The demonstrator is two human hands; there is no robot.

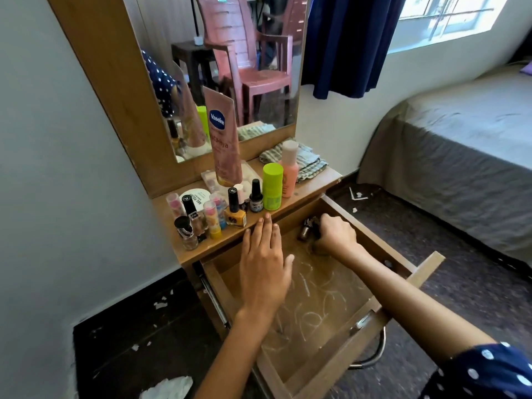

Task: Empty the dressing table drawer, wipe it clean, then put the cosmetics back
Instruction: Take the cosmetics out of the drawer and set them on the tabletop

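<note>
The right hand (335,236) is closing its grip around small dark bottles (309,228) in the drawer (400,254); the left hand (263,263) is hovering, fingers spread flat.

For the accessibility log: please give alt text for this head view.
A person's right hand grips small dark bottles at the back of an open, scribble-marked wooden drawer, while the left hand hovers flat over it. Nail polishes, a lime-green cylinder bottle and a pink Vaseline tube crowd the wooden shelf above.

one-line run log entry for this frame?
phase: emptying | drawer: open | right hand: grips small bottles in drawer | left hand: open, over drawer | cosmetics: on tabletop
</note>
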